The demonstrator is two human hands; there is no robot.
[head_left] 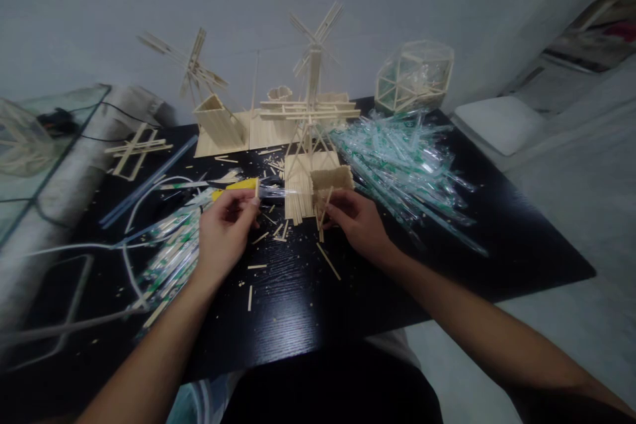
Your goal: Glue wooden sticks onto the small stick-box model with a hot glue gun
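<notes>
My left hand (223, 228) is closed, with a short wooden stick (257, 188) standing between thumb and fingertips. Just behind it lies a yellow object (239, 185), partly hidden by the hand. My right hand (362, 222) pinches thin wooden sticks (325, 207) at the front of a small stick-built box (332, 178). That box sits on the slatted base (294, 197) of a wooden windmill model (313, 73). A shiny clear streak stretches between my hands; I cannot tell what it is.
Loose stick pieces (257, 267) lie scattered over the black table (288, 324). Clear and green wrappers (407, 159) pile at right, packed sticks (171, 258) and a white cable (130, 212) at left. Behind stand a second windmill (213, 122) and a faceted stick frame (415, 76).
</notes>
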